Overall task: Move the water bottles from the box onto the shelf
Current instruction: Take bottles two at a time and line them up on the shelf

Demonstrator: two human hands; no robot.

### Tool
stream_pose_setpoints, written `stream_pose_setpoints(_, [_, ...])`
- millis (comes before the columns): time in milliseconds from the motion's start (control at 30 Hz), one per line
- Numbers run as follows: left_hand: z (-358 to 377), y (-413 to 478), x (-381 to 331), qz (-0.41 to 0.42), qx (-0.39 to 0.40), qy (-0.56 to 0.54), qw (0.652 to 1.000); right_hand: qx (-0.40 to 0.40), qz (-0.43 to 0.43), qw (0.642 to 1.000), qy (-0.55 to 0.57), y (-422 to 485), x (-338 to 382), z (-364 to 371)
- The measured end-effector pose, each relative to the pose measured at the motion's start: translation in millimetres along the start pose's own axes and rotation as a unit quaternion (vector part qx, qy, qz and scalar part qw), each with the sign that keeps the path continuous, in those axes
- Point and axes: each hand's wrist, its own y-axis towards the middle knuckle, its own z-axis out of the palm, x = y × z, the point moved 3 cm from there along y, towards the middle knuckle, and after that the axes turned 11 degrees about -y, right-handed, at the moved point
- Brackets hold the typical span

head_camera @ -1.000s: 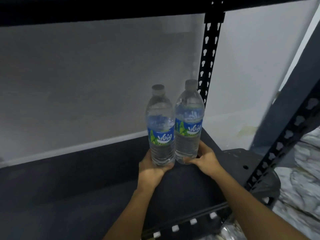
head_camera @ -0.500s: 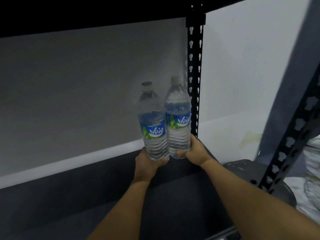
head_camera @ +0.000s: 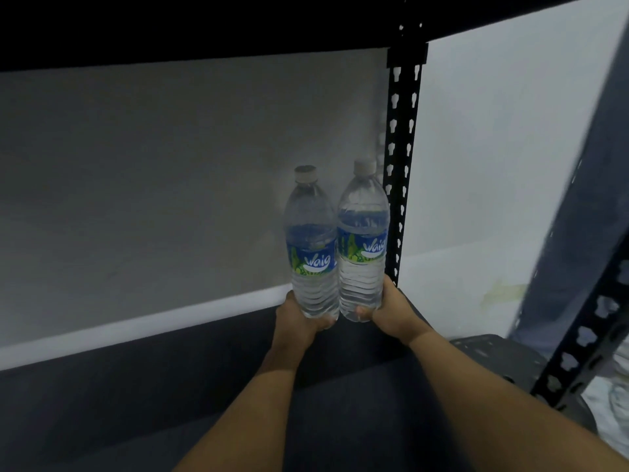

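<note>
1. Head view: left hand (head_camera: 299, 321), centre of frame, fingers curled round the base of the left water bottle (head_camera: 311, 253), gripping it.
2. Right hand (head_camera: 391, 315), just right of centre, wrapped round the base of the right water bottle (head_camera: 362, 247), thumb in front.
3. Both bottles upright, side by side and touching, caps on, blue-green labels facing the camera.
4. Bottles are over the far right part of the dark shelf board (head_camera: 170, 386), close to the grey wall (head_camera: 170, 182). Cannot tell if their bottoms rest on the board, since the hands hide them.
5. Black slotted upright post (head_camera: 401, 148) just behind the right bottle.
6. Another slotted post (head_camera: 578, 349) at the right edge, blurred.
7. Dark upper shelf (head_camera: 204, 25) across the top of frame.
8. Dark perforated object (head_camera: 493, 356) at lower right, beyond the shelf.
</note>
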Motion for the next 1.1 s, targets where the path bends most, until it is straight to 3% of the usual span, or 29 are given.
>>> stream_pose_setpoints(133, [-1, 0, -2, -0.021, 0.004, 0.005, 1.0, 0.009, 0.013, 1.0, -0.007, -6, 15, -4])
stream_pose_setpoints(333, [-6, -15, -5, -0.029, 0.016, 0.032, 0.999, -0.044, 0.041, 0.997, -0.051, -31, 5, -3])
stream_pose_setpoints(500, [-12, -68, 15, -0.033, 0.035, 0.196, 0.979, -0.023, 0.063, 0.988, -0.141, -74, 15, -5])
stream_pose_setpoints(667, [-33, -140, 31, 0.039, 0.071, 0.33, 0.941, 0.024, 0.053, 0.968, -0.245, -121, 16, 8])
stream_pose_setpoints(833, [-68, -205, 37, 0.036, 0.085, 0.357, 0.929, 0.001, 0.012, 0.928, -0.371, -180, 27, 26])
stream_pose_setpoints(1100, [-125, -270, 54, 0.036, 0.077, 0.352, 0.932, 0.018, 0.019, 0.897, -0.44, -247, 54, 54])
